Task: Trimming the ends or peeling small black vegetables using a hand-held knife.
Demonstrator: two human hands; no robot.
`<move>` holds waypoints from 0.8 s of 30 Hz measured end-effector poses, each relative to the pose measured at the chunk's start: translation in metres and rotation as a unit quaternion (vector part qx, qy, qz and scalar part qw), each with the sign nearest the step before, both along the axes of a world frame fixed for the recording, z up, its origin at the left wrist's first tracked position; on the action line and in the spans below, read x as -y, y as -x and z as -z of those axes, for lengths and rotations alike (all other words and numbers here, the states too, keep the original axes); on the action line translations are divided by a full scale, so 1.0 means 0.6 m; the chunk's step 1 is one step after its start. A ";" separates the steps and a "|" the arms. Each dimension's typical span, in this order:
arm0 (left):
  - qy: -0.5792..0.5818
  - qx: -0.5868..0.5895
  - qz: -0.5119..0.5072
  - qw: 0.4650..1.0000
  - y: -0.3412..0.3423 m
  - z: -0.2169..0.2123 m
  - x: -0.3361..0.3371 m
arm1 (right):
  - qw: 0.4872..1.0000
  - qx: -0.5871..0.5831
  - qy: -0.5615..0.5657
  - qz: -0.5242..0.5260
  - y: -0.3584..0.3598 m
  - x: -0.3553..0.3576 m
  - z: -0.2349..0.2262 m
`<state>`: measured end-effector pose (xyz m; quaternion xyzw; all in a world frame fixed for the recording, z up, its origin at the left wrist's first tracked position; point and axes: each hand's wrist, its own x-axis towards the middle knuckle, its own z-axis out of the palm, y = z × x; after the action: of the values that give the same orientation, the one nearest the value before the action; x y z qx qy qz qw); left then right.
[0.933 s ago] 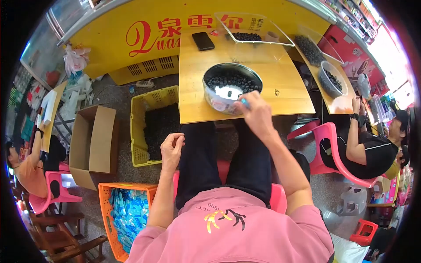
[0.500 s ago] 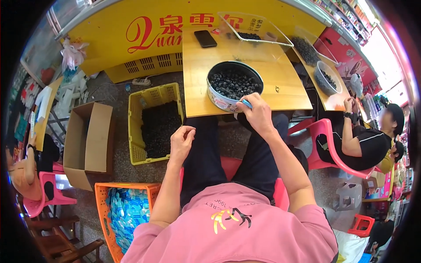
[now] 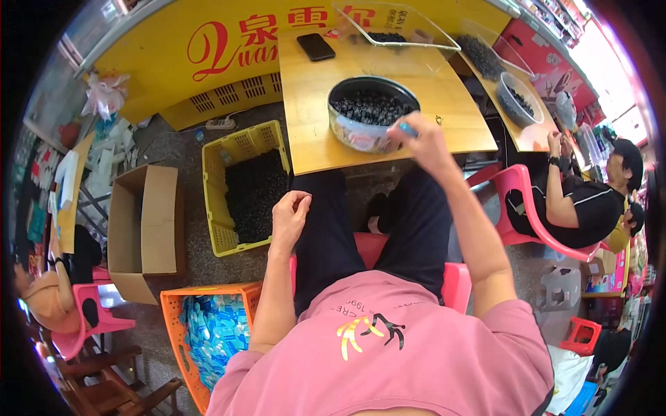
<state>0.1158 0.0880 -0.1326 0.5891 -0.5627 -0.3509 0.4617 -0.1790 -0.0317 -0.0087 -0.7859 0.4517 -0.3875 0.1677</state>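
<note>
2 hands work here. Right hand has a closed grip on a small blue piece at the near rim of the metal bowl on the counter. Left hand curls loosely, empty, above the lap. Best keep the piece steady over the bowl.

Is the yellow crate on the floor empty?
No, the yellow crate beside the wooden table is filled with a heap of small dark pieces, much like those in the round bowl on the table.
</note>
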 end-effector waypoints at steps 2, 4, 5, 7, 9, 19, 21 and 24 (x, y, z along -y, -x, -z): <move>-0.003 -0.002 -0.002 1.000 0.001 -0.009 -0.001 | 0.999 -0.004 -0.038 0.015 0.024 0.028 -0.033; 0.003 0.001 -0.011 1.000 0.003 -0.012 -0.004 | 0.999 -0.023 -0.023 0.021 0.033 0.024 -0.029; 0.013 0.000 -0.024 1.000 0.004 -0.015 -0.005 | 0.998 -0.052 -0.027 -0.003 0.041 0.018 -0.020; 0.035 -0.017 -0.055 0.998 0.011 -0.028 -0.007 | 0.996 -0.082 -0.031 -0.024 0.058 0.008 -0.004; 0.072 -0.050 -0.098 0.991 0.019 -0.041 0.002 | 0.997 -0.057 -0.040 -0.020 0.059 -0.001 0.003; 0.226 0.113 0.187 0.949 0.112 -0.268 0.239 | 0.988 0.144 -0.051 -0.021 0.053 0.016 0.036; 0.221 0.158 0.228 0.935 0.139 -0.257 0.306 | 0.977 0.203 -0.058 -0.017 0.061 0.013 0.037; 0.210 0.268 0.282 0.897 0.180 -0.207 0.386 | 0.962 0.254 -0.096 0.036 0.077 -0.005 0.024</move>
<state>0.0076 -0.1435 -0.0083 0.3673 -0.8682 -0.1688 0.2878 -0.2250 -0.0289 -0.0233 -0.6254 0.4569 -0.5350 0.3374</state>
